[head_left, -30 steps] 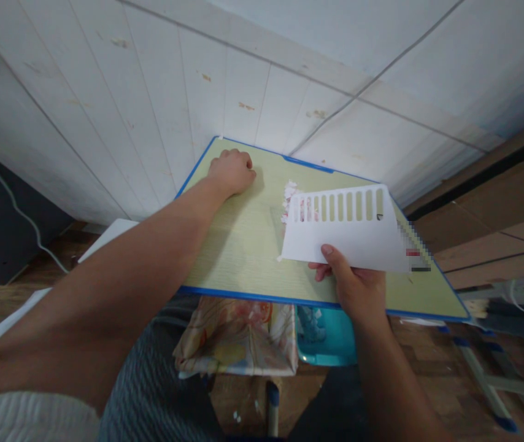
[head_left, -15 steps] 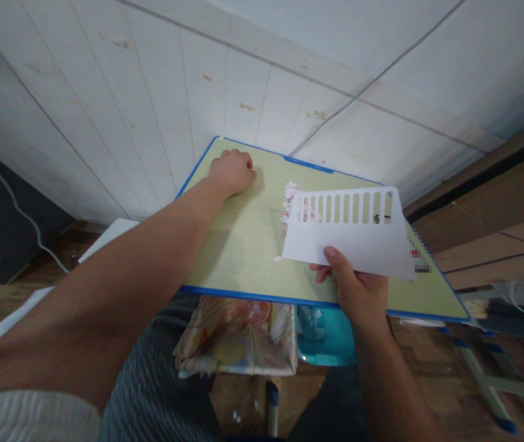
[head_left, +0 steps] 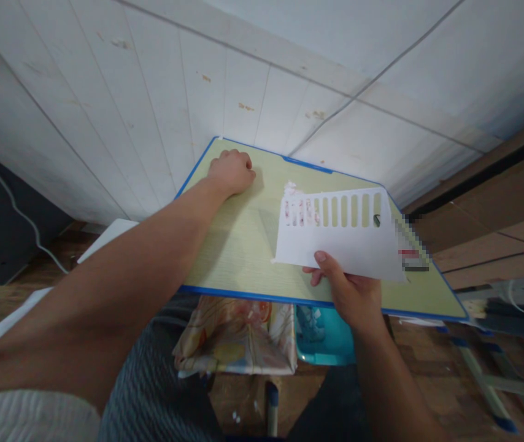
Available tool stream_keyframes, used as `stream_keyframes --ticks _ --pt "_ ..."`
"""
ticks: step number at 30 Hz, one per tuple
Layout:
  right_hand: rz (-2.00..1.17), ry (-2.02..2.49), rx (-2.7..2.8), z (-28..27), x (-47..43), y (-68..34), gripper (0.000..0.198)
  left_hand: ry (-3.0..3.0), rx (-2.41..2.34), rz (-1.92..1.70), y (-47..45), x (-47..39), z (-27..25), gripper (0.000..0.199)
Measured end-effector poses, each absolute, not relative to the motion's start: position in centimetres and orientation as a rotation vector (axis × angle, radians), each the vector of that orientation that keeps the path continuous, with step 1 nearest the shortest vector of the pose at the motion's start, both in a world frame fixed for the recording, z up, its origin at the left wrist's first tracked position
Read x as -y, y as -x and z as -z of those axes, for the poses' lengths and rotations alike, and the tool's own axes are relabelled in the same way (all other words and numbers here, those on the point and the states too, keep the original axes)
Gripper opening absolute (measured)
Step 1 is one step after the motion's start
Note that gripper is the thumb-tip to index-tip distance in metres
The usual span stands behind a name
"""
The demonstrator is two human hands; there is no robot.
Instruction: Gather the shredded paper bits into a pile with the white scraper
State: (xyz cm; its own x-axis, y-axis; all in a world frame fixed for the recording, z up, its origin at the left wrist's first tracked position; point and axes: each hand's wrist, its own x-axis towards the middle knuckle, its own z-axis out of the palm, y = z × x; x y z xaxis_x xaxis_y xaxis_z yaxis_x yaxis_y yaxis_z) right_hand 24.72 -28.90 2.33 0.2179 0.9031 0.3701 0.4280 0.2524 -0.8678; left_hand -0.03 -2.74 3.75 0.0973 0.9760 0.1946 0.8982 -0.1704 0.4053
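Observation:
My right hand (head_left: 354,291) grips the lower edge of a white sheet (head_left: 335,248), thumb on top and fingers beneath. A row of several long slots is cut along the sheet's far side. Through the left slots small pinkish-white scraps (head_left: 291,188) show; some stick out past the sheet's far left corner. A dark, thin object (head_left: 377,219) is partly visible through the rightmost slot. My left hand (head_left: 232,171) rests on the pale yellow tabletop (head_left: 238,245) near its far left corner, fingers curled in; whether they hold anything is hidden.
The blue-edged table meets a white panelled wall (head_left: 151,92) with a cable running down it. Below the near edge are a patterned cloth bag (head_left: 238,356) and a turquoise bin (head_left: 331,350). Cardboard boxes (head_left: 487,227) stand at right. A pixelated patch covers items on the table's right.
My right hand has shifted the slotted sheet slightly to the left, so more of the pinkish scraps now lie beneath its left slots. My left hand has stayed in place.

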Motion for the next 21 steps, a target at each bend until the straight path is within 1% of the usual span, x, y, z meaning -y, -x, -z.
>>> stream_keyframes --ticks 3,10,15,18,21 --pt "-0.487 1.371 1.356 -2.1 29.0 -24.9 0.054 -2.190 -1.889 -0.637 0.0 2.7 -3.7 0.046" --pt "-0.495 1.357 1.310 -2.1 28.9 -25.2 0.046 -2.202 -1.907 -0.619 0.1 2.6 -3.6 0.037" --pt "-0.551 1.356 1.352 -2.4 29.1 -25.7 0.043 -2.202 -1.913 -0.613 0.0 2.7 -3.6 0.039" --pt "-0.587 1.346 1.355 -2.6 29.0 -25.9 0.037 -2.202 -1.898 -0.635 0.1 2.7 -3.6 0.041" --pt "-0.551 1.348 1.276 -3.0 28.8 -25.8 0.033 -2.195 -1.887 -0.643 0.2 2.7 -3.5 0.039"
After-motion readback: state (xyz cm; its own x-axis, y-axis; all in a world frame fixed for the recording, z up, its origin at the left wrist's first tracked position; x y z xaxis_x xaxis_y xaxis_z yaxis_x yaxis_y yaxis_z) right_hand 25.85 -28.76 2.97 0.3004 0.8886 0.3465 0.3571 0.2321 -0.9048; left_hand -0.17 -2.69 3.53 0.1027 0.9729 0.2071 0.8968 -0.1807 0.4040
